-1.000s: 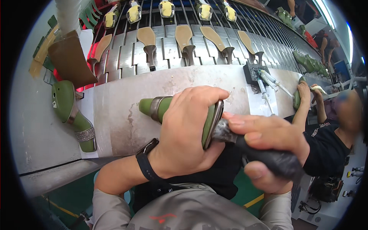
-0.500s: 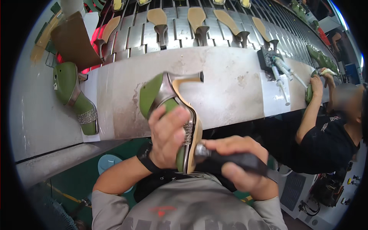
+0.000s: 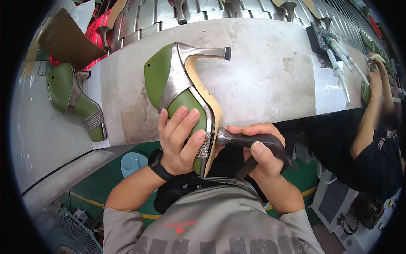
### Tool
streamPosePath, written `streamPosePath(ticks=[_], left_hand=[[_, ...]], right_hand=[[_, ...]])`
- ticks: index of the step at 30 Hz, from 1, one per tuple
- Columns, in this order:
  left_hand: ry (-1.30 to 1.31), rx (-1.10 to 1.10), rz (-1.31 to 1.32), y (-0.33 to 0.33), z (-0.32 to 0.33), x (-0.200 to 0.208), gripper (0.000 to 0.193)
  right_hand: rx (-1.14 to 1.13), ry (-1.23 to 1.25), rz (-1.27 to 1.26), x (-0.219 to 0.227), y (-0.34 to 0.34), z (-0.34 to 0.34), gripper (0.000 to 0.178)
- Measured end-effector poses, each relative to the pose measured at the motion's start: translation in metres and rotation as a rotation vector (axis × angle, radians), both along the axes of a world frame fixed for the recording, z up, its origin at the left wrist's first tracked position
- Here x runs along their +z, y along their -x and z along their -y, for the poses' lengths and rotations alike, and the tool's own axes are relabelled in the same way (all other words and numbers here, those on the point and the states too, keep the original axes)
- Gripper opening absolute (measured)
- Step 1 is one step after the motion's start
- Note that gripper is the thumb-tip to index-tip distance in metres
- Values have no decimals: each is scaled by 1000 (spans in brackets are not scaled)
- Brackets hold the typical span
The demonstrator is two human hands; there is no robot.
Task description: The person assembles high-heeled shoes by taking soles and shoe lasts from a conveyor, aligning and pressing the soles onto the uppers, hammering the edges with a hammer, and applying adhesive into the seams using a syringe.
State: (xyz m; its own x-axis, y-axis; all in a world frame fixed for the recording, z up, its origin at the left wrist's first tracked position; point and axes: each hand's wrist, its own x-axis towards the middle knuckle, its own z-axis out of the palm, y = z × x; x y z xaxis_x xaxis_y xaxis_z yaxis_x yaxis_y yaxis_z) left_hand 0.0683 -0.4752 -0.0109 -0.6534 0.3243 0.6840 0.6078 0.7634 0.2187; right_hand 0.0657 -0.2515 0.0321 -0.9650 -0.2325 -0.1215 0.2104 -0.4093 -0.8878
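Observation:
A green high-heeled shoe [image 3: 185, 103] on its last lies sideways in my left hand [image 3: 179, 142], heel pointing right and toe toward me. My fingers wrap its forefoot beside a glittering strap. The shoe has metallic trim, a metallic heel and a tan sole. In my right hand [image 3: 267, 148] is a dark shoemaker's hammer [image 3: 253, 140], gripped close to its head. Its round face touches or almost touches the sole's edge near the forefoot. Part of the handle shows below my fingers. A matching green shoe [image 3: 72, 95] lies on the bench to the left.
Beyond the pale worn bench [image 3: 262, 63] runs a slatted metal conveyor [image 3: 148, 19] with several tan soles on heels. Syringes [image 3: 338, 70] lean from a black holder [image 3: 318, 36] at right. A co-worker [image 3: 363, 139] works at far right. A fan [image 3: 69, 235] stands lower left.
The hammer and my right hand, blurred before, now look sharp, and the hammer is slightly higher. The shoe is still in my left hand. The view has shifted, with the bench lying higher.

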Motion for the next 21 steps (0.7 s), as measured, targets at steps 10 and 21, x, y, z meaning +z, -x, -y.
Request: streamPosePath(ticks=[10,21], left_hand=[[-152,8,42,-3,-3,2,48],[-163,-3,90,-2,-4,8,37]], right_hand=[[260,-237,-326,45,51,-9,33],[459,-704,-726,99,71,7,31]])
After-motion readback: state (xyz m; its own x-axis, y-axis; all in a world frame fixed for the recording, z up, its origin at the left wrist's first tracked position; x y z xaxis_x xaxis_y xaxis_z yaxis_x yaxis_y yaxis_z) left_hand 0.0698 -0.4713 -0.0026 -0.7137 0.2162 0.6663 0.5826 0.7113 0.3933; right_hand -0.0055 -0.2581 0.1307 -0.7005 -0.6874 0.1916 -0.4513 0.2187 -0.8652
